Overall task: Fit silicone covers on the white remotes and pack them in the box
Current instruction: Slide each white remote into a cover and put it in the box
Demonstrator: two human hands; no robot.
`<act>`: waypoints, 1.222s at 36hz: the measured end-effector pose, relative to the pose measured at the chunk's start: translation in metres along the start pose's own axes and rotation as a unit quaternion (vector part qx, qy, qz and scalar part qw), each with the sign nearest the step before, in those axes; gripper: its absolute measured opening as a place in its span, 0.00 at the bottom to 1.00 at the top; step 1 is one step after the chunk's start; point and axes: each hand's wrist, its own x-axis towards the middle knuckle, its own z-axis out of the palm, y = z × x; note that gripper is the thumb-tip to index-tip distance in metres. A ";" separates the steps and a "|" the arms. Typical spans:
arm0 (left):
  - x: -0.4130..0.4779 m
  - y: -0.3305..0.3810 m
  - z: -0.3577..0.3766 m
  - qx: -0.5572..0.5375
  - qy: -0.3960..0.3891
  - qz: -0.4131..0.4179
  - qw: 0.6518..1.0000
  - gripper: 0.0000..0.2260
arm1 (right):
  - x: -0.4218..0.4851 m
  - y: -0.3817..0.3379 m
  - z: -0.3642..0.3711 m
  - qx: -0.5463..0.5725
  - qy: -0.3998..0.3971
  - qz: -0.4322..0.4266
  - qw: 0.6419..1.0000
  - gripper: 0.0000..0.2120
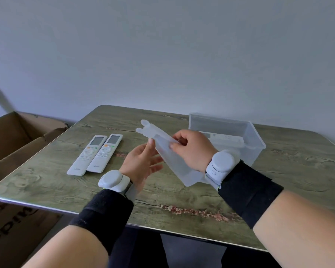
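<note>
While aloft, cover (168, 161) in right hand (193, 149).

Cardboard box (10, 227): dark red "Mide", upside down, cut off at the picture's edge.
Left white remote (85, 157): small grey logo, unreadable.
Right white remote (104, 153): same, unreadable.

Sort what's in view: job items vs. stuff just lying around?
Job:
- silicone cover, pinched by right hand, left hand touching it
- two bare remotes
- clear box, one remote inside

Lying about:
- cardboard carton beside the table
- wrist devices, worn
</note>
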 end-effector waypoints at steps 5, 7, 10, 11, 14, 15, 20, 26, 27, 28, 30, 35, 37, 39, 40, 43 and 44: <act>0.002 0.012 -0.021 -0.013 0.000 0.019 1.000 0.23 | 0.012 -0.018 0.023 0.046 -0.005 -0.001 0.999 0.04; 0.007 0.017 -0.037 -0.019 0.018 0.028 0.999 0.18 | 0.021 -0.028 0.038 0.070 -0.017 0.001 0.997 0.06; 0.010 0.025 -0.054 -0.052 0.060 0.036 0.996 0.12 | 0.028 -0.039 0.055 0.114 -0.047 0.006 0.992 0.07; 0.011 0.027 -0.056 -0.062 0.066 0.039 0.995 0.11 | 0.027 -0.040 0.056 0.130 -0.057 0.008 0.990 0.08; 0.014 0.034 -0.078 -0.104 0.097 0.040 0.989 0.08 | 0.036 -0.048 0.071 0.151 -0.074 0.015 0.986 0.09; 0.016 0.038 -0.088 -0.120 0.116 0.037 0.985 0.08 | 0.042 -0.050 0.078 0.143 -0.076 0.016 0.987 0.09; 0.021 0.045 -0.128 -0.177 0.151 0.033 0.972 0.10 | 0.061 -0.050 0.106 0.096 -0.085 0.066 0.989 0.10; 0.024 0.044 -0.172 -0.193 0.182 0.028 0.964 0.09 | 0.084 -0.057 0.147 0.048 -0.153 0.113 0.981 0.17; 0.025 0.044 -0.180 -0.197 0.186 0.026 0.962 0.09 | 0.088 -0.060 0.155 0.039 -0.168 0.120 0.978 0.19; 0.026 0.043 -0.182 -0.201 0.186 0.024 0.961 0.08 | 0.089 -0.061 0.158 0.029 -0.180 0.124 0.975 0.21; 0.030 0.043 -0.194 -0.214 0.189 0.016 0.958 0.08 | 0.099 -0.065 0.171 -0.003 -0.202 0.132 0.970 0.25; 0.035 0.044 -0.207 -0.236 0.184 -0.011 0.954 0.19 | 0.113 -0.073 0.193 -0.021 -0.219 0.159 0.962 0.30; 0.037 0.042 -0.209 -0.246 0.186 -0.024 0.951 0.20 | 0.116 -0.078 0.195 -0.029 -0.230 0.165 0.959 0.28; 0.039 0.041 -0.211 -0.252 0.184 -0.047 0.949 0.20 | 0.119 -0.080 0.199 -0.069 -0.237 0.153 0.957 0.25; 0.038 0.041 -0.211 -0.251 0.182 -0.055 0.949 0.20 | 0.119 -0.080 0.199 -0.086 -0.237 0.145 0.957 0.25; 0.041 0.039 -0.211 -0.244 0.186 -0.063 0.950 0.20 | 0.119 -0.081 0.200 -0.081 -0.269 0.137 0.950 0.22; 0.043 0.039 -0.211 -0.239 0.193 -0.063 0.950 0.20 | 0.120 -0.079 0.202 -0.065 -0.282 0.143 0.946 0.22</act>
